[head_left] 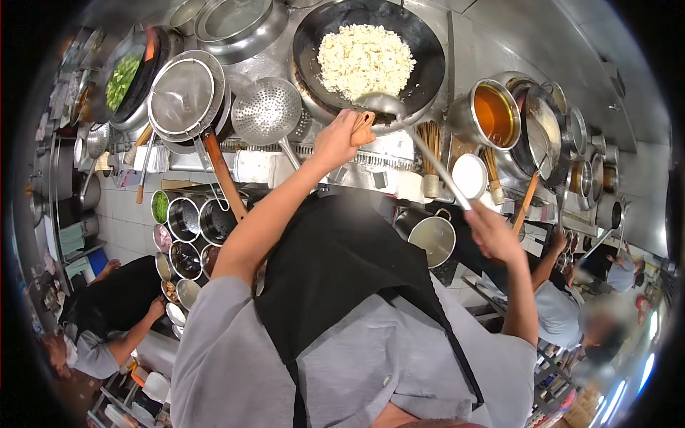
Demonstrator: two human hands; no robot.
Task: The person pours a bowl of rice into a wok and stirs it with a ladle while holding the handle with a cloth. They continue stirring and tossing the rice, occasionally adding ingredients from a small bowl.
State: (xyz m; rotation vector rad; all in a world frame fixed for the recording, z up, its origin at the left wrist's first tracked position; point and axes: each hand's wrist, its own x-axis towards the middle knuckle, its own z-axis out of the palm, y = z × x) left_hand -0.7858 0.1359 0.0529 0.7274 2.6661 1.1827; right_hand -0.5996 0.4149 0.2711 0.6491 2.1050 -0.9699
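A black wok (425, 44) holds a mound of white rice (365, 60) on the steel range. My left hand (337, 137) grips the wok's near rim through a folded brown cloth (363, 128). My right hand (491, 232) holds the long handle of a steel ladle (381, 104), whose bowl rests at the wok's near edge beside the rice. I wear a grey shirt and a black apron.
A perforated skimmer (266, 111), a strainer over a pot (184, 96), a pan of greens (123, 80) and a pot of orange liquid (492, 113) ring the wok. Seasoning bowls (184, 218) stand at left. Other people work at lower left and right.
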